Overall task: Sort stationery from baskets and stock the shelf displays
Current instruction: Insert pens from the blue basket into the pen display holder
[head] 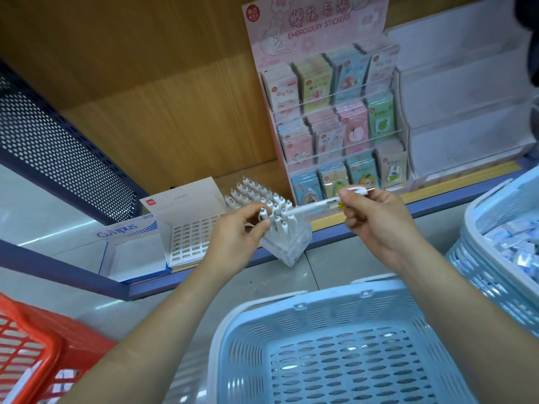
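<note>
Stationery shop | wooden shelf (175,118) carries embroidery sticker display (335,118), pen rack (280,225), Campus box (128,246) | plastic shopping baskets (335,345) on the floor

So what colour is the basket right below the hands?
Light blue basket, with a white rim; the head view shows it.

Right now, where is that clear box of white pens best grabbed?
Probably the clear box by its flat lower walls, coming from the side: the white pens stick out of its top, leaving no room there. The left hand grips it on its left side.
</note>
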Motion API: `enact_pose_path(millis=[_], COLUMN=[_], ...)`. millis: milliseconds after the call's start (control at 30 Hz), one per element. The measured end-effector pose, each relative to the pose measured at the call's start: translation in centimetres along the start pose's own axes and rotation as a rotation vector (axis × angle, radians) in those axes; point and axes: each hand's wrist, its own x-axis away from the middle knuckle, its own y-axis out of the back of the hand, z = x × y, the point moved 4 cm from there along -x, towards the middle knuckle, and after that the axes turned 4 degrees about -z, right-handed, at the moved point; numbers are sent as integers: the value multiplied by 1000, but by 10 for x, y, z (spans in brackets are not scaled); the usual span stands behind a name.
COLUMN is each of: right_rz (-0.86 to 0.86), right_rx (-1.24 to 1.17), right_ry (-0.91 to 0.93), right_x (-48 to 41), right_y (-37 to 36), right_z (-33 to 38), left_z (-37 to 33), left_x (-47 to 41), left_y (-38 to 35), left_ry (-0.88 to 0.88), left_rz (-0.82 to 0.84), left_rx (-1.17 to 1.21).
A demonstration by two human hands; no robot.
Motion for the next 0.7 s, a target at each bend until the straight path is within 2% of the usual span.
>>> enact_pose_path(millis=[200, 433, 700], right_rz=[26, 31, 90], right_rx=[-16, -14, 82], right_ry=[25, 36, 30], right_x=[-2, -2, 0], right_y=[1, 1, -2], right_z=[-3, -5, -7], left_z=[-7, -16, -11], left_x=[1, -3, 3], left_y=[-3, 2, -7], left_ry=[-147, -95, -129], left_rz=[-17, -71, -15], left_rx=[-181, -242, -309])
